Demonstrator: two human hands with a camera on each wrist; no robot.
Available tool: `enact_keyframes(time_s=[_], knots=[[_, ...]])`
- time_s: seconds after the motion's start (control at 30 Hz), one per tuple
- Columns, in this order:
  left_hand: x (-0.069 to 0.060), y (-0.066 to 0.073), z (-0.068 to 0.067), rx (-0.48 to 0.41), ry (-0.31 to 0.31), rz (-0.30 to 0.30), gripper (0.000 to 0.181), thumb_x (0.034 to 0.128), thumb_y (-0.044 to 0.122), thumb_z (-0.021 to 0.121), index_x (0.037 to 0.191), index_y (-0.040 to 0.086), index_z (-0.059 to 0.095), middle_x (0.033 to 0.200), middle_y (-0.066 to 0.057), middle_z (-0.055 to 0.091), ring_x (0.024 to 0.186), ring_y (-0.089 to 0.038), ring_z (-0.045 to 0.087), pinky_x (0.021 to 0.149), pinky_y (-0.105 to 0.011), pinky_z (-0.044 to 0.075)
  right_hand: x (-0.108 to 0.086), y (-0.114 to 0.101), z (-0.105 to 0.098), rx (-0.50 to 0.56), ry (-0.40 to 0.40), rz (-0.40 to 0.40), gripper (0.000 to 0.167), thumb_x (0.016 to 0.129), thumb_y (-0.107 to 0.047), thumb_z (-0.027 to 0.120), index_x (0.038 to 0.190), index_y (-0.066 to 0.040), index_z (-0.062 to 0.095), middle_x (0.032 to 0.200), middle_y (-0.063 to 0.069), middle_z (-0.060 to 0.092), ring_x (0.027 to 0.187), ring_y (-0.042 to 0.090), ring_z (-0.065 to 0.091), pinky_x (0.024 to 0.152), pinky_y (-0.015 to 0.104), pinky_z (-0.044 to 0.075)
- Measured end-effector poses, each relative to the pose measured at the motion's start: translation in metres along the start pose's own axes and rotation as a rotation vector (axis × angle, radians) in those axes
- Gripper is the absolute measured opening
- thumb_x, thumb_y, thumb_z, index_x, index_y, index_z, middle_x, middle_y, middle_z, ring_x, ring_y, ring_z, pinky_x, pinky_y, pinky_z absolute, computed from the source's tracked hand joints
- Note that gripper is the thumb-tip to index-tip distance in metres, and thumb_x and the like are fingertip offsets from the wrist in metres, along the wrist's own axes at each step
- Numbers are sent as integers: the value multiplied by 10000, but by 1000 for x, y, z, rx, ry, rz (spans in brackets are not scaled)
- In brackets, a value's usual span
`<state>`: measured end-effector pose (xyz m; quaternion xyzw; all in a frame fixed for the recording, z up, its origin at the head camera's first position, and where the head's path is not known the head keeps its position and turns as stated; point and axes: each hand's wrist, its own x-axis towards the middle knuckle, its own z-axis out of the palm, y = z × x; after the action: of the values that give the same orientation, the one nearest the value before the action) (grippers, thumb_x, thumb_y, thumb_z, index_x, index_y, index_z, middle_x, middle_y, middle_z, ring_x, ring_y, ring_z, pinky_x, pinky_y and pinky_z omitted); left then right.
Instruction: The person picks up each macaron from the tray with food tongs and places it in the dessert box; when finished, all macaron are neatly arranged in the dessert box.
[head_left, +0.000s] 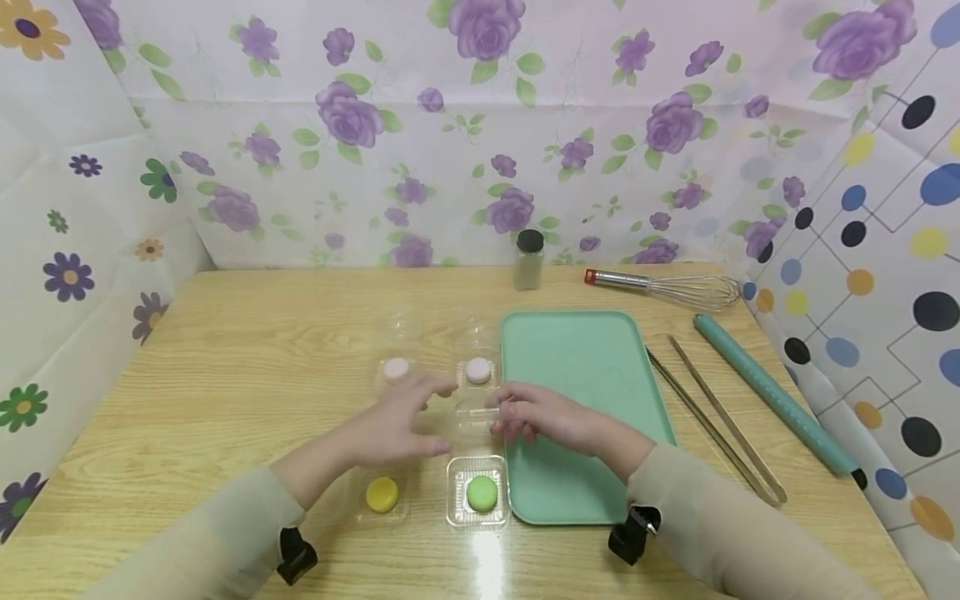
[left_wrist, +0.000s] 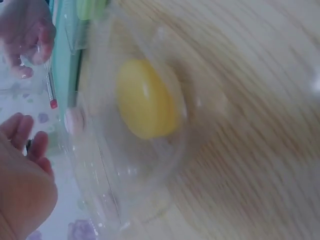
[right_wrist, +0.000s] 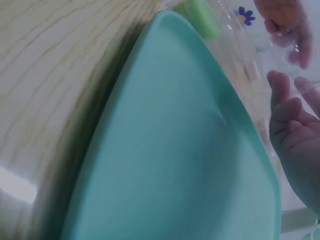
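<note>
Evidently, I was watching two bare hands reach in from the near side of a wood-grained surface (head_left: 255, 367), just left of a green tray (head_left: 585, 367), which I use as landmark. The left hand (head_left: 390, 429) was released, its thumb and fingers apart, above the gap between the sweets and farther from the tray. The right hand (head_left: 551, 417) hung over the tray's left edge with its fingers bent; I could not tell whether they pinched the raised clear lid (head_left: 474, 421) beside them or only came near it. Below that lid, a green macaron (head_left: 482, 493) sat in a clear ribbed container (head_left: 456, 515), just beside the tray's near left edge. Farther left of the tray, a yellow macaron (head_left: 382, 495) lay in clear plastic. Two pale pink macarons (head_left: 478, 371) sat left of the tray, beyond the hands. Past the tray's far edge stood a black-capped jar (head_left: 528, 267), with a whisk (head_left: 675, 287) to the right. Metal tongs (head_left: 724, 413) lay right of the tray, then a teal rolling pin (head_left: 776, 396).
</note>
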<state>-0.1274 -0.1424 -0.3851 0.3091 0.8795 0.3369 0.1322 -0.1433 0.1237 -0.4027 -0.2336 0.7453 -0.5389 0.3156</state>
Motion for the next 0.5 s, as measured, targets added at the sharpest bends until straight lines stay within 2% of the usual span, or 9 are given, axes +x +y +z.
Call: enact_keyframes(time_s=[0.1, 0.2, 0.33, 0.5], knots=[[2, -1, 0, -86, -59, -20, 638, 870, 353, 638, 1377, 47, 400, 1310, -122, 466, 1111, -311, 482, 918, -451, 428, -1, 1, -1, -109, 45, -59, 392, 937, -247, 516, 1255, -18, 513, 1088, 88, 615, 959, 209, 555, 797, 347, 473], [3, -1, 1, -140, -88, -34, 601, 894, 358, 606, 1364, 33, 416, 1280, -123, 497, 1099, -291, 487, 915, -451, 431, -2, 0, -1, -175, 69, -119, 401, 889, -188, 596, 1246, -19, 524, 1117, 83, 603, 993, 199, 542, 835, 337, 475], [3, 2, 2, -148, -91, -56, 637, 832, 386, 675, 1332, 57, 458, 1248, -71, 519, 1081, -252, 488, 911, -450, 432, -4, -1, 0, -230, 86, -188, 401, 847, -151, 649, 1215, -33, 543, 1098, 101, 609, 965, 233, 556, 770, 312, 492], [1, 4, 5, -90, -62, -50, 726, 727, 405, 765, 1319, 94, 481, 1257, -12, 499, 1092, -237, 482, 907, -422, 431, -7, 0, 1, -307, 100, -227, 476, 797, -214, 720, 1213, -64, 547, 1078, 59, 614, 951, 247, 568, 747, 306, 492]])
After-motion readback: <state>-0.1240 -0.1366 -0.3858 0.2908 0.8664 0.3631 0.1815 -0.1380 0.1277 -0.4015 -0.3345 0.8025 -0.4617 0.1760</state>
